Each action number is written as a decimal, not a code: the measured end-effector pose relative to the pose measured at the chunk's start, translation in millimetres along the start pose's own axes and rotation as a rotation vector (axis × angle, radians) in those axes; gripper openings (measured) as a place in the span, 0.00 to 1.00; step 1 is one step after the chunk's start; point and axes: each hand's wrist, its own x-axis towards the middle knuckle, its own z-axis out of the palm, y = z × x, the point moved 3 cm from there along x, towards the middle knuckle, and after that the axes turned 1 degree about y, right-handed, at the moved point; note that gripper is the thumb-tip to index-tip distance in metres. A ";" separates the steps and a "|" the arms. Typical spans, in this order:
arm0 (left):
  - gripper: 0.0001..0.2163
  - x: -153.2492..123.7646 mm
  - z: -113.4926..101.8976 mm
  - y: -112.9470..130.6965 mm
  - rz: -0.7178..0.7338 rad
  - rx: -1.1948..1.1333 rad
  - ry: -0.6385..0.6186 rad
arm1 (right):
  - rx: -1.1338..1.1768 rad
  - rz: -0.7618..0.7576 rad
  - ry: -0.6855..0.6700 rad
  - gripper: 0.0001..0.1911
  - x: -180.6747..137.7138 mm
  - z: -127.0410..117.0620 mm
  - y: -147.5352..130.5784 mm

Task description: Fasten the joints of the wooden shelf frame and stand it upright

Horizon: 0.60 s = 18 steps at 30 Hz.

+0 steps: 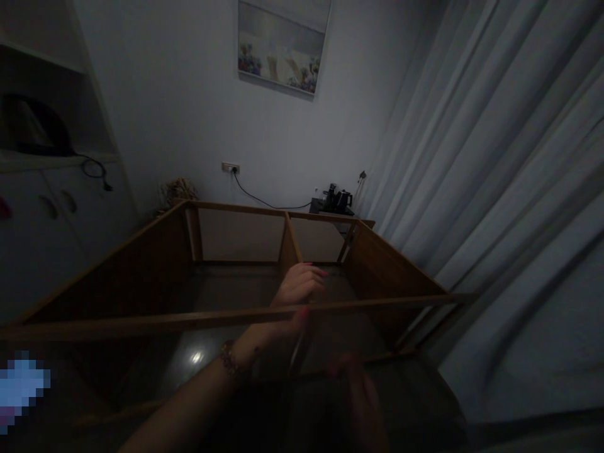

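Note:
A large brown wooden frame [189, 319] stands before me, with solid side panels, an open top and a divider [293, 242] across its middle. My left hand [298, 286], with a beaded bracelet at the wrist, grips the near top rail where the divider meets it. Its fingers lie over the far side and its thumb presses the near side. Lower down, in deep shadow on the near side of the frame, is my right hand [361, 387]. It is dim and blurred, so what its fingers do is unclear.
A pale curtain [509, 189] hangs close along the right. At the back right, a black kettle set [337, 200] has its cord running to a wall socket [231, 168]. White cabinets [56, 207] with another kettle [35, 126] are at the left.

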 end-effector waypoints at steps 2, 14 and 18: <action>0.28 -0.3 0.6 -0.5 0.004 0.016 0.004 | -0.059 -0.027 -0.034 0.30 -2.2 0.0 0.4; 0.34 -29.2 -16.0 14.8 -0.172 -0.019 -0.072 | 0.039 -0.178 -0.144 0.33 19.0 13.3 40.8; 0.37 -38.7 -16.8 16.3 -0.235 -0.019 -0.073 | 0.075 -0.140 -0.201 0.35 23.6 16.2 50.2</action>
